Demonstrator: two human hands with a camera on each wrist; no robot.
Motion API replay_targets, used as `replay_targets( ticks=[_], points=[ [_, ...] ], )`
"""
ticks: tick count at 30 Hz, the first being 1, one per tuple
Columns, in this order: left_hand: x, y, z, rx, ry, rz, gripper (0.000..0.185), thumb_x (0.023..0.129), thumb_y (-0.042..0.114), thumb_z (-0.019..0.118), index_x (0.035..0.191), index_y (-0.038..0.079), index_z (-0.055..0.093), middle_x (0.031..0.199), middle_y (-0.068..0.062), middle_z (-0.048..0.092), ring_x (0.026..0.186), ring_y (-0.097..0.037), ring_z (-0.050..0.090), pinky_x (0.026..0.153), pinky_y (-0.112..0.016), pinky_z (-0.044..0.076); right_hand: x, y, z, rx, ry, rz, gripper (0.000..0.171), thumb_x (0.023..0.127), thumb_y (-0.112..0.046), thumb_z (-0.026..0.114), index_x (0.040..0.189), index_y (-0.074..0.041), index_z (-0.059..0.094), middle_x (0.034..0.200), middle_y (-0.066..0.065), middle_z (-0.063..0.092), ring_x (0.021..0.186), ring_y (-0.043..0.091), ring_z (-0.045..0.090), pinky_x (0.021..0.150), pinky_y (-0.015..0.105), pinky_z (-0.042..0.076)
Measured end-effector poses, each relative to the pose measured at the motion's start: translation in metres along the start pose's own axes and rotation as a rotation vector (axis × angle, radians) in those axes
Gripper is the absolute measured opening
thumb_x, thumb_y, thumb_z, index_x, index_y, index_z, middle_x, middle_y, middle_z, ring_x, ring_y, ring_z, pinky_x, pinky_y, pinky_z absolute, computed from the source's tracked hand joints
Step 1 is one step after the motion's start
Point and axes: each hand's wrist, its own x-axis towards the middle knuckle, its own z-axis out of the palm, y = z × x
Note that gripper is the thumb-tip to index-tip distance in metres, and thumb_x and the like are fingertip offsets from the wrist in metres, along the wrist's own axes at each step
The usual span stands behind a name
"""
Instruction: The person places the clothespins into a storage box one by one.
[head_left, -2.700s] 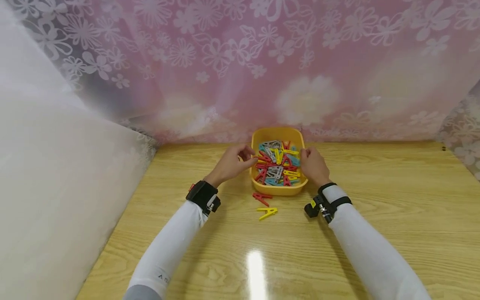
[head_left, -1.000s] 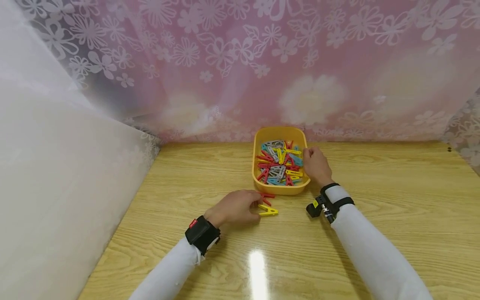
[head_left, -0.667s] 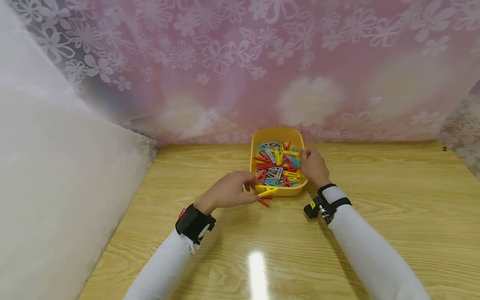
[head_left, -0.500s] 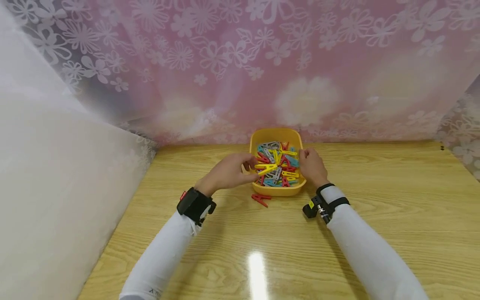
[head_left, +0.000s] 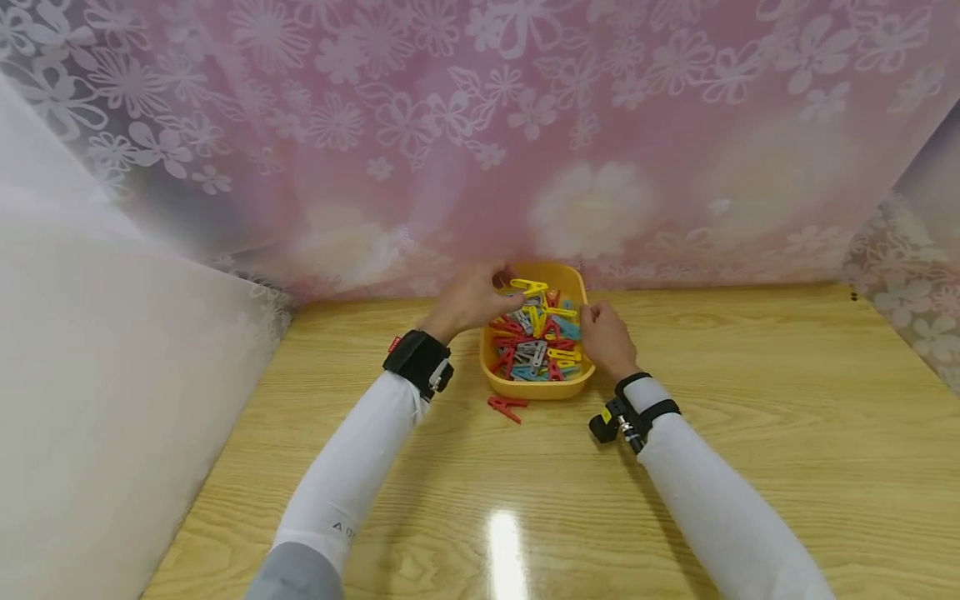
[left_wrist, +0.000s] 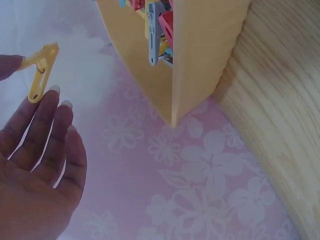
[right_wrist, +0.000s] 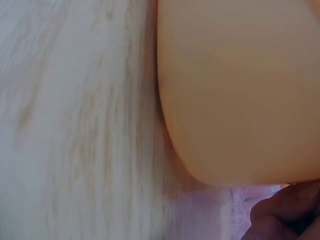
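In the head view, a yellow plastic basket [head_left: 536,390] filled with red, yellow, grey and blue clothespins stands at the back of the table. Above its far left part, my left hand [head_left: 471,298] pinches a yellow clothespin [head_left: 529,287]. The left wrist view shows this clothespin [left_wrist: 44,70] between the thumb and fingertips, its jaws pointing up and away from the palm. My right hand [head_left: 609,337] grips the right rim of the basket with curled fingers. In the right wrist view the basket's side wall [right_wrist: 240,100] fills much of the picture, with the curled fingers [right_wrist: 280,210] at the lower right corner.
A red clothespin [head_left: 507,407] lies on the wooden table [head_left: 420,517] just in front of the basket. Behind the table hangs a pink flowered cloth [head_left: 420,167]. A white sheet [head_left: 112,375] borders the left side.
My left hand left the basket, picked the yellow clothespin off the table and carried it up over the basket toward the back. My right hand kept its grip on the rim.
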Motion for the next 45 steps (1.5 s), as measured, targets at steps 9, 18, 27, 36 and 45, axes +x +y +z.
replay_targets(
  ticks=[9,18,27,36,45],
  points=[
    [0.012,0.002,-0.002,0.044,0.086,0.007,0.035,0.088,0.036,0.066,0.109,0.008,0.063,0.105,-0.007,0.063,0.095,-0.02,0.057,0.081,-0.031,0.047,0.001,-0.003,0.001,-0.011,0.002,-0.001,0.04,0.104,-0.039,0.028,0.105,-0.003,0.046,0.087,0.012,0.049,0.072,0.024,0.05,0.056,0.031,0.036],
    [0.019,0.005,0.003,0.051,0.079,0.085,0.043,0.092,0.039,0.062,0.124,0.01,0.058,0.117,-0.005,0.059,0.108,-0.021,0.054,0.09,-0.031,0.043,0.001,-0.002,-0.001,-0.018,-0.007,-0.004,0.044,0.104,-0.04,0.027,0.11,-0.001,0.047,0.093,0.014,0.052,0.08,0.026,0.052,0.061,0.033,0.038],
    [0.0,-0.012,0.011,-0.023,0.056,0.082,0.03,0.094,0.029,0.061,0.116,0.009,0.061,0.115,-0.007,0.06,0.105,-0.023,0.054,0.09,-0.032,0.043,0.003,0.002,0.0,-0.016,-0.013,-0.001,0.045,0.104,-0.041,0.027,0.111,-0.002,0.047,0.094,0.014,0.051,0.079,0.027,0.051,0.06,0.033,0.037],
    [-0.034,-0.033,0.02,-0.029,0.13,0.13,0.016,0.093,0.021,0.061,0.101,0.008,0.065,0.098,-0.003,0.057,0.095,-0.024,0.054,0.084,-0.034,0.042,0.004,0.003,-0.001,-0.022,-0.004,-0.005,0.047,0.103,-0.042,0.026,0.112,-0.002,0.047,0.094,0.014,0.052,0.079,0.027,0.052,0.06,0.033,0.037],
    [-0.08,-0.03,0.033,0.084,0.11,0.218,0.009,0.09,0.021,0.065,0.085,0.017,0.059,0.075,0.002,0.048,0.072,-0.013,0.042,0.066,-0.03,0.035,0.004,0.002,0.0,-0.017,-0.016,-0.012,0.045,0.104,-0.04,0.026,0.11,-0.001,0.047,0.092,0.014,0.05,0.079,0.027,0.05,0.06,0.033,0.036]
  ],
)
